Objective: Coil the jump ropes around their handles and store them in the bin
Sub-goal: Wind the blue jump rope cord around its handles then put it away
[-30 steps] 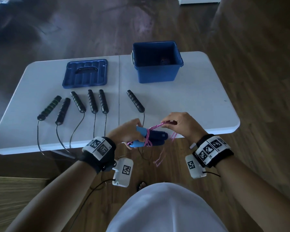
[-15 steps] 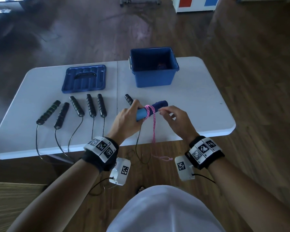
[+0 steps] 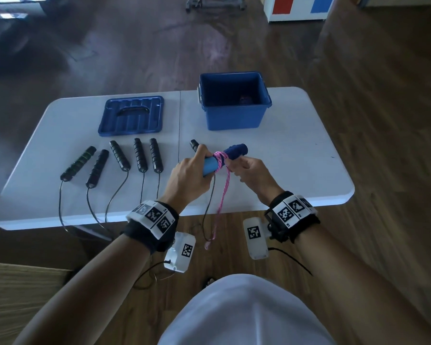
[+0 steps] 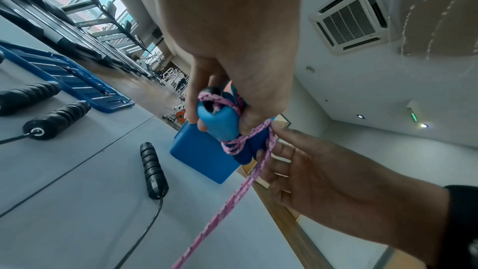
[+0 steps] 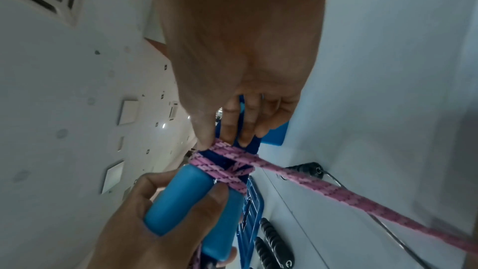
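Nearest the person, a loose tail of pink rope hangs from the blue handles down past the near edge of the white table, its end dangling below that edge. The handles are a pair held side by side as one bundle above the table, their long axis running from the left hand up and away to the right, toward the blue bin. The left hand is wrapped round the lighter, smooth end, thumb and fingers clamped on it. The right hand sits just right of the wraps, its fingertips curled against the darker grip and pinching the rope where it leaves the coil. So the free rope drops straight down from the handles on the near side of the right hand, which looks the better placed to carry the next turn round.

The rope is braided pink with darker flecks; several turns cross each other at the middle of the bundle, snug but uneven.

Left of the handles, six black ribbed handles lie on the table in a rough row, thin black cords trailing over the near edge. Beyond them lies the blue lid; beyond the held handles stands the open bin, something small and dark in its bottom.
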